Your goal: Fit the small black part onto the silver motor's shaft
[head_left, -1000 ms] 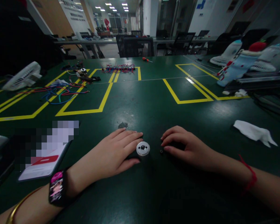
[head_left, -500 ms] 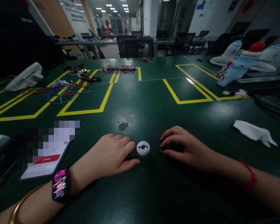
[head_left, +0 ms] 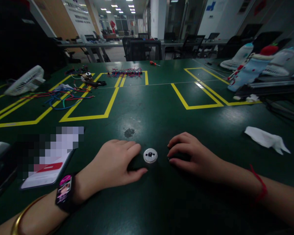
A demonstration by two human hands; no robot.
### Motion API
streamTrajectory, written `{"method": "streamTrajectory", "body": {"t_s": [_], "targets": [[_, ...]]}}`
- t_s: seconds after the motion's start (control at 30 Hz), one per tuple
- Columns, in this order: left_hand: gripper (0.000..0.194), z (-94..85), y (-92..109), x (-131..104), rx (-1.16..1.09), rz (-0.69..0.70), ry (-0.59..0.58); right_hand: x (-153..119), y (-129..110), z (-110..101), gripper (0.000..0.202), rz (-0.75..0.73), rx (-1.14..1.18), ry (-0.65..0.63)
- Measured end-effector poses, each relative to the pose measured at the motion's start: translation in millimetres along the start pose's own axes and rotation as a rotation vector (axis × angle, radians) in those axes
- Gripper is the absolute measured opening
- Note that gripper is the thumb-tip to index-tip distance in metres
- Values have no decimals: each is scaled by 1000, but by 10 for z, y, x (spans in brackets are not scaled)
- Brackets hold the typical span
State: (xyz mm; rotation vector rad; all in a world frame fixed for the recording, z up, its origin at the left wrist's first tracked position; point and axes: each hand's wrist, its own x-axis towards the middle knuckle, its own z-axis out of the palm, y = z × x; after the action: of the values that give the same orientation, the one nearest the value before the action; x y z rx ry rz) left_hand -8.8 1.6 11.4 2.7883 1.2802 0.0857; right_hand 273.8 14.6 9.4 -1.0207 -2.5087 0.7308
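A small round silver metal piece (head_left: pixel 150 155) with a dark centre and two side holes lies on the green table (head_left: pixel 147 114). Just left of it rests my left hand (head_left: pixel 120 161), thumb spread from the curled fingers, with nothing seen between them. On the other side, a short gap away from the metal piece, is my right hand (head_left: pixel 192 155). Its thumb and fingertips are curved towards each other around a tiny dark item, too small to make out.
A phone (head_left: pixel 49 166) lies at the left and a white tissue (head_left: pixel 266 137) at the right. Farther back are loose wires (head_left: pixel 61 96), a white fan (head_left: pixel 26 80), a screwdriver (head_left: pixel 154 63) and a light-blue bottle (head_left: pixel 247 71). Yellow tape marks the tabletop.
My left hand's fingers have drawn slightly away from the metal piece, widening the gap to the thumb. The right hand's thumb and fingers have shifted slightly left, over the tiny dark item.
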Motion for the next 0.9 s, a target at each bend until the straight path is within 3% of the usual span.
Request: {"method": "streamTrajectory", "body": {"t_s": [0.13, 0.23, 0.47, 0.73, 0.9], "targets": [[57, 2, 58, 6, -261, -57, 90, 24, -8, -9, 11, -4, 28, 12], [62, 18, 96, 27, -355, -31, 131, 71, -58, -32, 11, -21, 135, 85], [28, 51, 94, 85, -440, 6, 100, 253, -403, -123, 10, -122, 123, 169], [27, 69, 85, 78, -451, 31, 108, 395, -484, -95, 12, -178, -83, 142], [29, 68, 81, 78, -452, 29, 109, 339, -446, -100, 12, -126, 11, 145]]}}
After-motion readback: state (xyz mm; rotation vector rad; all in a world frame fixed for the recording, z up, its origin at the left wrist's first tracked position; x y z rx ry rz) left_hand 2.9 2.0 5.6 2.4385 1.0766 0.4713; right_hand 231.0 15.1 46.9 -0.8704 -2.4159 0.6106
